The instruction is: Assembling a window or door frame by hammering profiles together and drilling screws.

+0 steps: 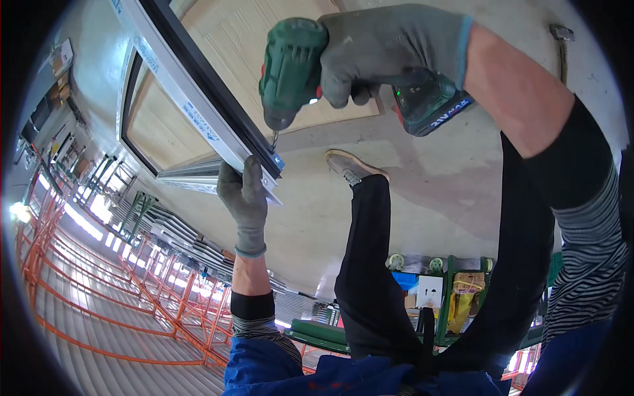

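Note:
A green cordless drill [295, 69] is in my gloved right hand [370, 53], its battery hanging below the wrist side. The drill bit points down at the end of a long metal frame profile [191, 109], silver with a black strip; bit and profile appear to meet near a small blue sticker. My gloved left hand [246, 198] grips the same end of the profile from below, thumb up along its side. The profile runs away to the upper left, joined to a rectangular frame.
A light brown board [360, 109] lies under the frame. A hammer [562, 46] rests on the floor [422, 171] at the upper right. Beside my legs stands a green wheeled cart [449, 264] with boxes. Orange metal racks [178, 303] and stacked profiles are at the left.

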{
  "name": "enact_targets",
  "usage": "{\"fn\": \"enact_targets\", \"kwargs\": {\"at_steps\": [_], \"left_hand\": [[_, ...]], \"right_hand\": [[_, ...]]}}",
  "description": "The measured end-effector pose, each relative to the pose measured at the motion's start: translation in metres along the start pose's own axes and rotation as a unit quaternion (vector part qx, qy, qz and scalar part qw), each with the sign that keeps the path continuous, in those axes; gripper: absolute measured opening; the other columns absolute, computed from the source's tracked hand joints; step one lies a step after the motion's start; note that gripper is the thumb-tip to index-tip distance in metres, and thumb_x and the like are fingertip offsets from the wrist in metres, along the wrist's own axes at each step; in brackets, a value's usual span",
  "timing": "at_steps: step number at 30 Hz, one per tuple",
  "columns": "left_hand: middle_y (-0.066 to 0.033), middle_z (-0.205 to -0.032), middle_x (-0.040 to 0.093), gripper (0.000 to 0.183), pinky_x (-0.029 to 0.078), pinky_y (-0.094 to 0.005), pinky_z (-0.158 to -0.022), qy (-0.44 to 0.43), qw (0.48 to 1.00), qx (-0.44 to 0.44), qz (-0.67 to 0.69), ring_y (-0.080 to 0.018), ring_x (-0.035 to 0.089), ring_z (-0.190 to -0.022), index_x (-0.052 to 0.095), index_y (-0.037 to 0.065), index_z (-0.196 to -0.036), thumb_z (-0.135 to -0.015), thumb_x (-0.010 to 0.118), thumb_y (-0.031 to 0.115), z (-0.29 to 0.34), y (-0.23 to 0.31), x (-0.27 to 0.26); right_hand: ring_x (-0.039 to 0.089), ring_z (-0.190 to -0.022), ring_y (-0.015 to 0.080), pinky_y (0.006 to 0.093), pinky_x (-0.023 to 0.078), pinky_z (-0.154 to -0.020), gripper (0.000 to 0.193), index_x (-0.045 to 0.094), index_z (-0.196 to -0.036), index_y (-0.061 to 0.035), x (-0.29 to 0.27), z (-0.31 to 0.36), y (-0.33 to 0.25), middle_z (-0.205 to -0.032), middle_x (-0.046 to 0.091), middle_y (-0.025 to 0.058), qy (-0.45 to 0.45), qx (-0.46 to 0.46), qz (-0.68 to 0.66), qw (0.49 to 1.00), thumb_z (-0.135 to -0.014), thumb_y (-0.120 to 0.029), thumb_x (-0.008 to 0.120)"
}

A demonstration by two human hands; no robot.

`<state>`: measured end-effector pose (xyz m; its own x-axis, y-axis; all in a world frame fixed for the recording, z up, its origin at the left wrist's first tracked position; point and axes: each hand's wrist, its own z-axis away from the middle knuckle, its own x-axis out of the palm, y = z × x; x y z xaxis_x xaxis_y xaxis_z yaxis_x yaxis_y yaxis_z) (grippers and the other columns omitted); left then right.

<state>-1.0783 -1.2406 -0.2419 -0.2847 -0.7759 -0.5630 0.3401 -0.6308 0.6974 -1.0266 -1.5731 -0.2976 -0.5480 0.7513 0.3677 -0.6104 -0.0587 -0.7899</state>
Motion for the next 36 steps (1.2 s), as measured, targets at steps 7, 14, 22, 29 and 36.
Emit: {"fn": "enact_targets", "kwargs": {"at_steps": [7,14,22,29,36], "left_hand": [[0.0010,-0.074,0.060,0.023,0.041,-0.0218,-0.058,-0.015,0.998,0.022,-0.057,-0.0038,0.049,-0.066,0.063,-0.002,-0.092,-0.098,0.067,0.019,-0.006,0.004,0.007],[0.0001,-0.071,0.057,0.032,0.041,-0.0268,-0.059,-0.080,0.989,0.012,-0.127,-0.0074,0.049,-0.066,0.064,-0.002,-0.092,-0.097,0.069,0.030,-0.024,-0.007,0.029],[-0.0192,-0.077,0.069,0.049,0.051,-0.0449,-0.067,-0.058,0.946,0.006,-0.318,-0.0363,0.068,-0.073,0.062,-0.002,-0.088,-0.091,0.069,0.047,-0.088,-0.060,0.088],[-0.0221,-0.081,0.069,0.056,0.052,-0.0498,-0.075,-0.049,0.923,0.007,-0.381,-0.0416,0.069,-0.080,0.060,-0.002,-0.089,-0.090,0.065,0.053,-0.134,-0.111,0.157],[-0.0232,-0.082,0.070,0.054,0.053,-0.0511,-0.072,-0.036,0.937,-0.009,-0.349,-0.0435,0.069,-0.080,0.061,-0.001,-0.092,-0.087,0.069,0.052,-0.123,-0.129,0.163]], "right_hand": [[0.055,-0.061,0.0086,0.0271,0.043,-0.054,0.012,0.062,-0.081,0.0004,0.025,0.025,0.047,-0.068,0.058,0.0016,0.015,-0.004,-0.116,0.993,-0.073,-0.004,0.070],[0.062,-0.069,0.0109,0.0266,0.054,-0.063,0.028,0.067,-0.108,0.0002,0.015,0.115,0.088,-0.091,0.068,0.0058,0.175,0.064,-0.324,0.927,-0.081,-0.004,0.070],[0.065,-0.090,0.0114,0.0284,0.054,-0.081,0.036,0.067,-0.120,-0.0026,-0.100,0.107,0.135,-0.104,0.070,0.0035,0.508,-0.021,-0.077,0.858,-0.085,-0.011,0.071],[0.061,-0.074,0.0131,0.0344,0.051,-0.069,0.030,0.071,-0.101,-0.0046,-0.251,0.039,0.193,-0.086,0.069,0.0038,0.655,-0.263,0.016,0.708,-0.087,-0.029,0.079],[0.067,-0.100,0.0164,0.0327,0.053,-0.091,0.042,0.067,-0.123,-0.0081,-0.272,0.062,0.249,-0.112,0.071,0.0060,0.649,-0.194,-0.032,0.735,-0.088,-0.028,0.079]]}}
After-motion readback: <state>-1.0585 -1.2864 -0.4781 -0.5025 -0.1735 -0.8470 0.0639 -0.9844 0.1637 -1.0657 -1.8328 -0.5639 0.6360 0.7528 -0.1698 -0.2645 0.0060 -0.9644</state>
